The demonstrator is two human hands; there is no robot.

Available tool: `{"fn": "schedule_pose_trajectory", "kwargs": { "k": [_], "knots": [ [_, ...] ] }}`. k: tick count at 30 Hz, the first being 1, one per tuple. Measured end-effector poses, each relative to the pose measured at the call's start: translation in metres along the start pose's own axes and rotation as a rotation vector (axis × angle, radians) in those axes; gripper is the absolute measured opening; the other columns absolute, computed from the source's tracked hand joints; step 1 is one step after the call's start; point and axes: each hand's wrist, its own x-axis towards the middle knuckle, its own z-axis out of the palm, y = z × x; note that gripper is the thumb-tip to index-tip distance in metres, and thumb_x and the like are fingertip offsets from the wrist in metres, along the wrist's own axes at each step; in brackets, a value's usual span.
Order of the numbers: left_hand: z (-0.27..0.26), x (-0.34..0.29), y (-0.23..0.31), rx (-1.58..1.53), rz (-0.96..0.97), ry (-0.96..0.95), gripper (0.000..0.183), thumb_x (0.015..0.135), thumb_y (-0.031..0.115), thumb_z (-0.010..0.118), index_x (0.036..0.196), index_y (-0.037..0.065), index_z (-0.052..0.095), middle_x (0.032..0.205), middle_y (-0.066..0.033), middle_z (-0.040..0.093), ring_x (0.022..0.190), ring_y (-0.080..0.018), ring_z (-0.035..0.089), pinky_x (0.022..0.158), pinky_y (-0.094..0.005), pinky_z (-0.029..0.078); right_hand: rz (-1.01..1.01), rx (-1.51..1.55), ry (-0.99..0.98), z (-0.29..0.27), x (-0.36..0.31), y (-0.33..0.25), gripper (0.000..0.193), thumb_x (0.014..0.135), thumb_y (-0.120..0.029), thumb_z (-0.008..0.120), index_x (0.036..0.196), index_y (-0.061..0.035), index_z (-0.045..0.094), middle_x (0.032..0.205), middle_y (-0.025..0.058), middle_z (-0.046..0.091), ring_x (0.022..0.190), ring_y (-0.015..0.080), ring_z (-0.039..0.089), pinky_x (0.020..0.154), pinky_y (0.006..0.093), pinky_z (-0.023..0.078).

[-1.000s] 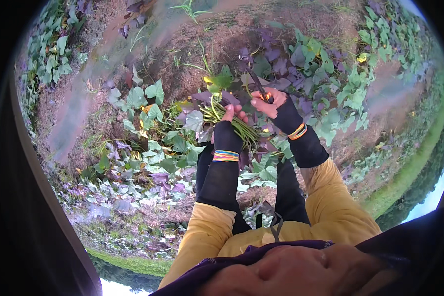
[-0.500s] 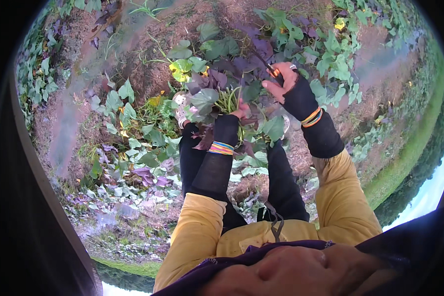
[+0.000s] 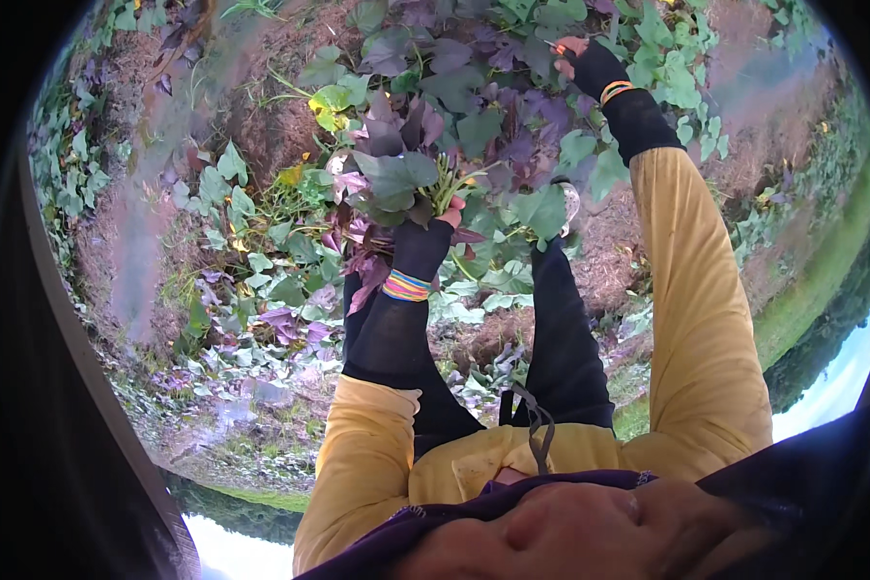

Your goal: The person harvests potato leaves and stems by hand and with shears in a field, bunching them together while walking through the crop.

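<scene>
My left hand (image 3: 454, 208) is closed round a bunch of leafy vine cuttings (image 3: 396, 179), with green and purple leaves and pale stems fanning out past the fingers. Some purple leaves hang down beside that wrist. Far ahead on the right, my right hand (image 3: 572, 56) reaches in among the growing vines (image 3: 522, 106). It is curled round a slim dark tool (image 3: 557, 48) with orange on its handle. Leaves and fingers cover most of the tool, so its exact kind cannot be made out. Broad heart-shaped leaves, green and purple, surround both hands.
My feet stand among the vines, a light patterned shoe (image 3: 570, 208) showing at the right. Brown soil (image 3: 271, 116) lies between leafy rows. A yellowed leaf (image 3: 331, 106) is at the left. A grass strip (image 3: 812, 280) and trees border the field on the right.
My right hand has stretched forward and away with the tool, into the vines. The left hand has drawn a little left and nearer, still gripping the cuttings.
</scene>
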Motion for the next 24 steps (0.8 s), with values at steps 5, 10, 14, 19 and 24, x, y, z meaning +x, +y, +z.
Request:
{"fn": "schedule_pose_trajectory", "kwargs": {
  "k": [5,10,14,19,24],
  "knots": [
    [0.044,-0.029,-0.001,-0.183,-0.031,-0.072,0.032,0.080,0.003,0.061,0.112,0.001,0.056,0.097,-0.0035,0.061,0.085,-0.0104,0.057,0.073,-0.0229,0.047,0.693,1.004,-0.432,-0.013,-0.093,-0.089,0.036,0.076,-0.038,0.074,0.076,-0.0048,0.059,0.066,0.0016,0.059,0.056,0.0104,0.056,0.053,0.0237,0.046],
    [0.111,-0.058,-0.015,-0.125,-0.070,-0.179,0.042,0.083,0.001,0.059,0.124,0.001,0.049,0.105,-0.0051,0.060,0.095,-0.0120,0.057,0.082,-0.0255,0.045,0.932,1.449,-0.611,0.013,-0.214,-0.093,0.036,0.076,-0.029,0.076,0.094,-0.0010,0.061,0.076,0.0049,0.063,0.064,0.0135,0.062,0.058,0.0241,0.049],
    [0.173,-0.086,-0.043,-0.105,-0.134,-0.258,0.043,0.086,0.004,0.058,0.127,0.001,0.047,0.113,-0.0060,0.058,0.103,-0.0138,0.055,0.091,-0.0281,0.042,1.091,1.709,-0.309,0.039,-0.289,-0.074,0.034,0.077,-0.013,0.073,0.106,-0.0027,0.058,0.081,0.0036,0.065,0.061,0.0136,0.063,0.055,0.0242,0.049],
    [0.243,-0.096,-0.053,-0.074,-0.197,-0.226,0.040,0.083,0.002,0.063,0.121,0.004,0.052,0.114,-0.0039,0.058,0.098,-0.0117,0.056,0.084,-0.0264,0.047,1.148,1.809,-0.377,0.005,-0.318,-0.032,0.040,0.078,-0.008,0.070,0.114,-0.0047,0.053,0.077,0.0013,0.062,0.063,0.0143,0.061,0.057,0.0275,0.049],
    [0.246,-0.076,-0.053,-0.414,-0.466,0.131,0.033,0.091,0.032,0.058,0.112,0.005,0.056,0.099,-0.0044,0.060,0.084,-0.0136,0.058,0.075,-0.0271,0.049,0.837,1.457,0.399,-0.030,-0.322,0.045,0.026,0.081,-0.009,0.069,0.105,-0.0034,0.062,0.085,0.0006,0.063,0.072,0.0085,0.058,0.066,0.0239,0.048]
  ]
}}
